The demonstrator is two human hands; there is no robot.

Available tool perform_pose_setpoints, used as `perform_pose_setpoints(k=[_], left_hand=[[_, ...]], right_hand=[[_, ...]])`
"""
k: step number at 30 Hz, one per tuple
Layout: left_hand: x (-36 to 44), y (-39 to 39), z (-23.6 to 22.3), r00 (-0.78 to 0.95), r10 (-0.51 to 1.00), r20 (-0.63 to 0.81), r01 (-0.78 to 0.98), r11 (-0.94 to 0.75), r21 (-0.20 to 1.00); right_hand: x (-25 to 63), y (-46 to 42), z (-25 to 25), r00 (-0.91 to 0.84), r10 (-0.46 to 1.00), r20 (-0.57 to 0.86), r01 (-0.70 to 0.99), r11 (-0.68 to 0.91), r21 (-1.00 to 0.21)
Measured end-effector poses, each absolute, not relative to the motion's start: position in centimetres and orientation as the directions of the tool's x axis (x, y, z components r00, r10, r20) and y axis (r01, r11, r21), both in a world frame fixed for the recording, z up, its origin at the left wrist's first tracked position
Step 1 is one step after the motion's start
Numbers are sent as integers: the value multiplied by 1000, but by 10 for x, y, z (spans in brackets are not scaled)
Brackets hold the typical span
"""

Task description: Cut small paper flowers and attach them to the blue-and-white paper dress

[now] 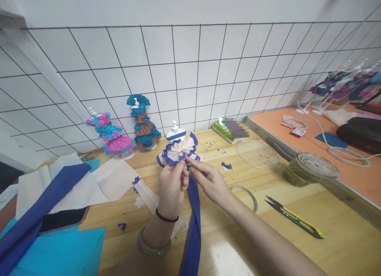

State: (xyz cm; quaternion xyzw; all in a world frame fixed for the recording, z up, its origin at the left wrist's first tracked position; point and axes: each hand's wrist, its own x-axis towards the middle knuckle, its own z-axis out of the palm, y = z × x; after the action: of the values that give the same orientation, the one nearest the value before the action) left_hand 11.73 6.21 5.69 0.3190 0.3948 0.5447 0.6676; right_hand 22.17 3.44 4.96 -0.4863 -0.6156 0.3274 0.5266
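Note:
In front of a small white mannequin stand point(175, 129), my left hand point(172, 185) is closed in a pinch on a small blue piece of paper point(182, 157). My right hand point(210, 181) meets it from the right, thumb and forefinger pinched at the same piece. Just behind the fingertips, a pleated cream paper skirt point(178, 148) with blue edging fans out around the mannequin. A long blue crepe paper strip point(194, 216) runs from below my hands toward the near table edge. Its upper end is hidden behind my fingers.
Two dressed mannequins point(114, 137) point(145, 127) stand at the back left. Cream paper sheets point(113, 178), blue crepe paper point(56, 196) and turquoise paper point(59, 250) lie left. Thread snips point(293, 218), a tape roll point(253, 196) and a clear round container point(306, 170) are right.

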Motion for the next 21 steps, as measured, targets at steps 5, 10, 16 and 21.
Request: perform_pose_setpoints(k=[5, 10, 16, 21], left_hand=[[117, 62, 60, 96, 979, -182, -472, 205, 857], [117, 63, 62, 85, 979, -185, -464, 203, 862], [116, 63, 60, 107, 978, -181, -478, 210, 853], [116, 63, 60, 110, 980, -168, -483, 200, 852]], right_hand=[[220, 33, 57, 72, 984, 164, 11, 164, -986], [221, 32, 58, 98, 984, 150, -17, 153, -988], [218, 31, 56, 83, 967, 240, 57, 236, -970], [218, 32, 55, 60, 983, 175, -57, 178, -982]])
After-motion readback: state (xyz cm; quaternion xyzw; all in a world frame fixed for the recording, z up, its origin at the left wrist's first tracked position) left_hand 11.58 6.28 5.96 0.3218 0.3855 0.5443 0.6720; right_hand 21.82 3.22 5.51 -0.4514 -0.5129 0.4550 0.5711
